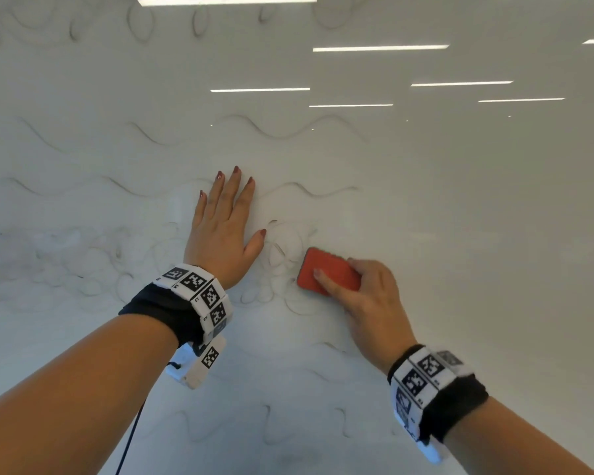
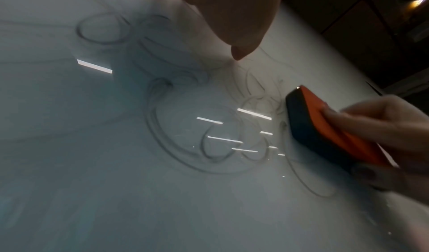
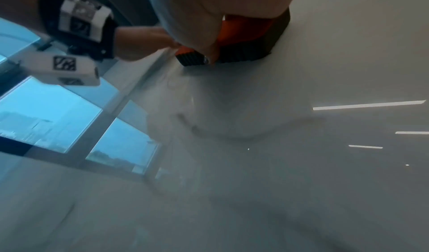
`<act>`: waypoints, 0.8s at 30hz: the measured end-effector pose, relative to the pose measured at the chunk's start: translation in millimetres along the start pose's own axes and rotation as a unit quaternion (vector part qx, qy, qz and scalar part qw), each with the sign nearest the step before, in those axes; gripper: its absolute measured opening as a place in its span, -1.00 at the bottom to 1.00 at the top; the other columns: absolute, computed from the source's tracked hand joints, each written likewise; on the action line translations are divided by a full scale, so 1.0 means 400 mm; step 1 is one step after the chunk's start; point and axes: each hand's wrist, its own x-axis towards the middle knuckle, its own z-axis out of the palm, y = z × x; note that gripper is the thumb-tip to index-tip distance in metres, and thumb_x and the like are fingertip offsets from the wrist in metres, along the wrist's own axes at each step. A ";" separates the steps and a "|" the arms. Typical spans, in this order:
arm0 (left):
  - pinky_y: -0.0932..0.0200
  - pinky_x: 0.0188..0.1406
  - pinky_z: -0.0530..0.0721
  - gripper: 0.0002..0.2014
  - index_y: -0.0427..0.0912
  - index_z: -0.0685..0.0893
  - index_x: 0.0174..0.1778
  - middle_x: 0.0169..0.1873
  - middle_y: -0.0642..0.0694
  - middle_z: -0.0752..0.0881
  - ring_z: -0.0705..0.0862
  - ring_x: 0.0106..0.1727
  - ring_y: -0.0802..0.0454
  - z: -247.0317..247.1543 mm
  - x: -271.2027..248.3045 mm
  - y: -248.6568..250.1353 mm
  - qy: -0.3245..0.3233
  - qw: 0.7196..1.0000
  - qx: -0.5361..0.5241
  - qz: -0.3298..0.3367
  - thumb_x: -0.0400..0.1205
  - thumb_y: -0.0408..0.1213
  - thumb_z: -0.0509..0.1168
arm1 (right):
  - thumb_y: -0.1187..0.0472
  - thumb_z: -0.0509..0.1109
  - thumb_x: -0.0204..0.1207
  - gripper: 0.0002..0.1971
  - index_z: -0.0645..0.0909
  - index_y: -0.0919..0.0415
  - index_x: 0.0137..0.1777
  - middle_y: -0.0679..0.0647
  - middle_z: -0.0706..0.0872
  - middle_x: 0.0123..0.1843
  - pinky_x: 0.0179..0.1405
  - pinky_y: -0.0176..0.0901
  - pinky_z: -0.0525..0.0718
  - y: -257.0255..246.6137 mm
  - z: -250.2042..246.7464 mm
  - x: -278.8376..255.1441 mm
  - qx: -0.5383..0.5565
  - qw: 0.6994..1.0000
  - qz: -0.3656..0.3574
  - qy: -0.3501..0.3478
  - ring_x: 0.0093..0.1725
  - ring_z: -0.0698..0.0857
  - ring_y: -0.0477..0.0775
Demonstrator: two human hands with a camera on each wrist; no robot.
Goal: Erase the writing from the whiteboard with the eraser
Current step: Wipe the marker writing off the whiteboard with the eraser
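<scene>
On the whiteboard [image 1: 460, 200], the left hand [image 1: 220, 231] lies flat, fingers straight, bracing; beside it the right hand [image 1: 367, 296] grips the orange eraser [image 1: 326, 272] against faint loops [image 1: 282, 248]. Mid-wipe; next stroke likely sweeps leftward over them.

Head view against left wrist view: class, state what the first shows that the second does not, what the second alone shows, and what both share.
Only the head view shows the whole left hand lying flat with straight fingers on the whiteboard, both marker wristbands, and rows of faint wavy lines higher up. Only the left wrist view shows the eraser's dark underside meeting the board, and a dark room beyond the board's edge. Both show the right hand holding the orange eraser beside faint looping scribbles.
</scene>
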 end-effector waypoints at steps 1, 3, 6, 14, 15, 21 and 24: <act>-0.08 0.62 -0.13 -0.28 -0.08 -0.02 0.67 0.67 -0.03 -0.12 -0.17 0.67 -0.02 0.000 0.000 0.000 -0.002 1.000 0.001 0.000 0.65 0.00 0.14 | 0.47 0.55 0.30 -0.27 0.56 -0.14 0.43 0.22 0.44 0.27 0.22 0.26 0.55 -0.004 0.009 -0.029 -0.004 1.000 -0.012 -0.017 0.20 0.49 0.36; -0.06 0.62 -0.15 -0.28 -0.07 -0.04 0.67 0.66 -0.02 -0.14 -0.18 0.67 -0.01 0.000 -0.002 0.001 -0.007 1.000 0.003 -0.001 0.65 0.01 0.14 | 0.41 0.58 0.28 -0.26 0.55 -0.18 0.42 0.20 0.44 0.30 0.24 0.25 0.56 -0.004 0.018 -0.077 -0.006 0.999 -0.028 -0.042 0.23 0.48 0.34; -0.06 0.62 -0.15 -0.28 -0.07 -0.05 0.67 0.66 -0.03 -0.15 -0.19 0.67 -0.01 0.000 -0.002 0.005 -0.010 1.000 0.005 -0.007 0.65 0.00 0.14 | 0.38 0.62 0.24 -0.27 0.57 -0.18 0.39 0.21 0.51 0.28 0.23 0.23 0.59 0.005 0.011 -0.107 -0.008 0.998 -0.039 -0.047 0.23 0.46 0.31; -0.08 0.63 -0.15 -0.28 -0.11 -0.04 0.67 0.67 -0.06 -0.13 -0.18 0.67 -0.03 0.006 -0.018 0.027 -0.016 1.000 0.015 -0.014 0.65 0.01 0.13 | 0.44 0.59 0.28 -0.29 0.59 -0.16 0.38 0.24 0.54 0.27 0.29 0.31 0.54 0.043 -0.019 -0.096 -0.010 0.999 -0.020 -0.033 0.25 0.45 0.32; -0.09 0.63 -0.16 -0.28 -0.11 -0.03 0.66 0.67 -0.06 -0.13 -0.18 0.67 -0.03 0.007 -0.020 0.029 -0.016 1.000 0.016 -0.013 0.65 0.01 0.13 | 0.46 0.58 0.28 -0.29 0.59 -0.15 0.38 0.25 0.54 0.26 0.30 0.33 0.53 0.049 -0.027 -0.089 -0.010 0.999 -0.016 -0.028 0.25 0.44 0.32; -0.10 0.63 -0.18 -0.30 -0.13 -0.01 0.66 0.67 -0.07 -0.11 -0.15 0.67 -0.04 0.004 -0.018 0.038 -0.018 0.999 0.024 -0.014 0.66 0.02 0.11 | 0.47 0.47 0.43 -0.38 0.59 -0.11 0.41 0.32 0.53 0.26 0.38 0.35 0.42 0.098 -0.080 0.031 -0.015 0.999 0.041 0.004 0.22 0.48 0.40; -0.11 0.63 -0.16 -0.31 -0.12 0.01 0.66 0.67 -0.07 -0.09 -0.13 0.67 -0.03 0.001 -0.018 0.037 -0.017 0.999 0.024 -0.013 0.67 0.02 0.11 | 0.42 0.41 0.50 -0.46 0.58 -0.07 0.42 0.35 0.51 0.27 0.29 0.37 0.48 0.111 -0.100 0.104 0.000 0.998 0.064 0.020 0.23 0.45 0.41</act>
